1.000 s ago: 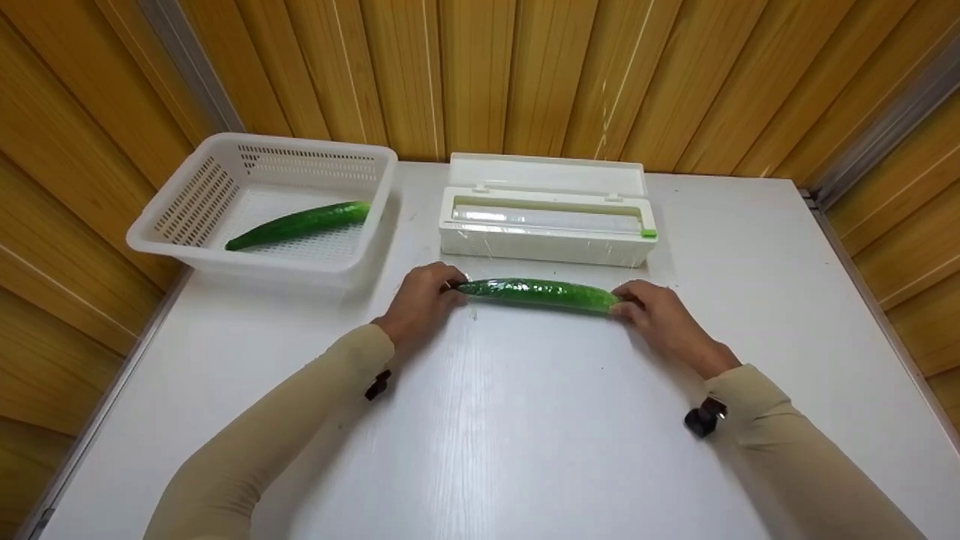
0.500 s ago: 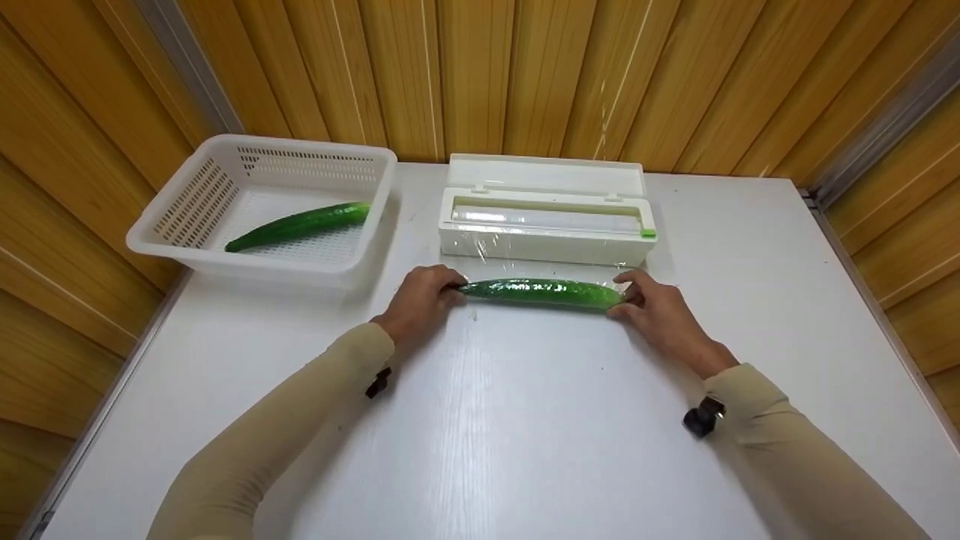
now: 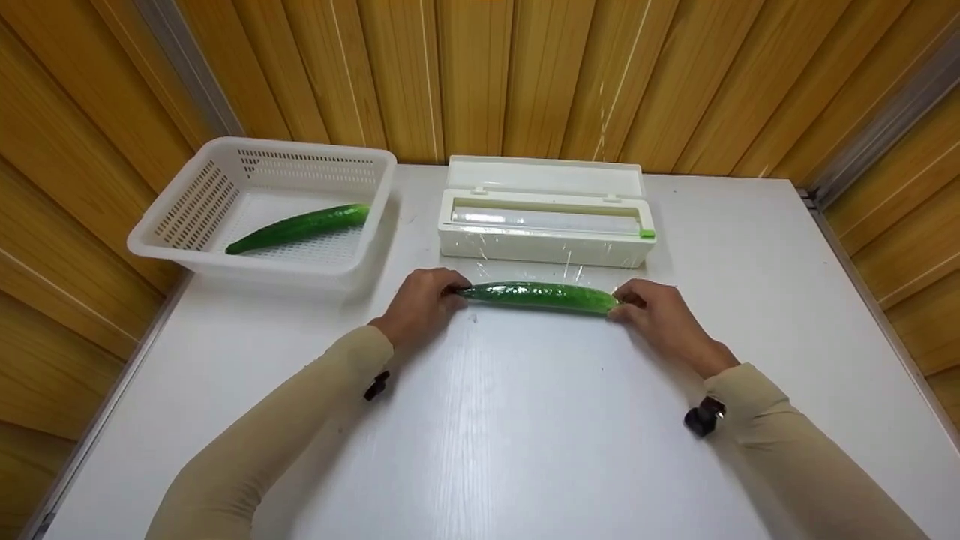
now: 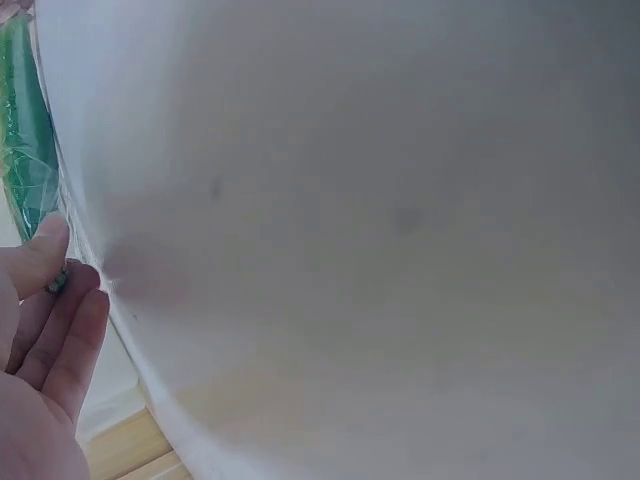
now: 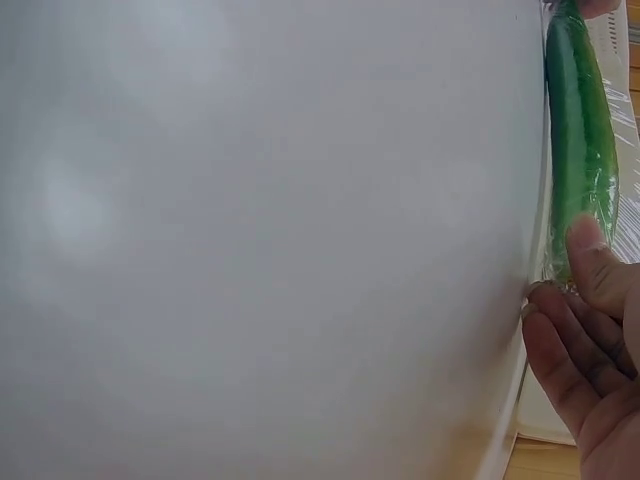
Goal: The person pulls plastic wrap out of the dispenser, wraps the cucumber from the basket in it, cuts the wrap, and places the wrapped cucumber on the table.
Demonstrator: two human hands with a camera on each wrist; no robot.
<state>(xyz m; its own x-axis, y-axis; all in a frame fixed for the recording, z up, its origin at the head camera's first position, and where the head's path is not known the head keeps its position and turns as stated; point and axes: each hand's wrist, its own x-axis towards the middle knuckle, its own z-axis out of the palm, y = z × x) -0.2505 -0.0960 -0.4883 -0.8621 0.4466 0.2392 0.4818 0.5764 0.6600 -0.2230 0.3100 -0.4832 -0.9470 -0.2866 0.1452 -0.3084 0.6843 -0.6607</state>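
A green cucumber [image 3: 536, 295] lies crosswise before me with shiny cling film [image 3: 571, 271] around it. The film runs back from it to the white dispenser [image 3: 547, 247]. At the cucumber's dark, narrow end, my left hand [image 3: 421, 304] pinches the tip. My right hand [image 3: 664, 319] grips the paler end between thumb and fingers. In the left wrist view my left thumb [image 4: 45, 250] presses on the wrapped end. The right wrist view has my right thumb [image 5: 592, 262] on the film at the other end. The fingertips under the cucumber are partly hidden.
A white plastic basket [image 3: 367, 247] stands at the back left, with another cucumber [image 3: 300, 227] inside. The dispenser's lid [image 3: 544, 176] is raised, showing the film roll [image 3: 547, 220] and a green slider [image 3: 647, 233]. A wood-panelled wall [image 3: 480, 75] borders the white table [image 3: 517, 435].
My right hand's fingers lifted slightly from the cucumber's end half a second ago and are now back down on it. My left hand has barely moved.
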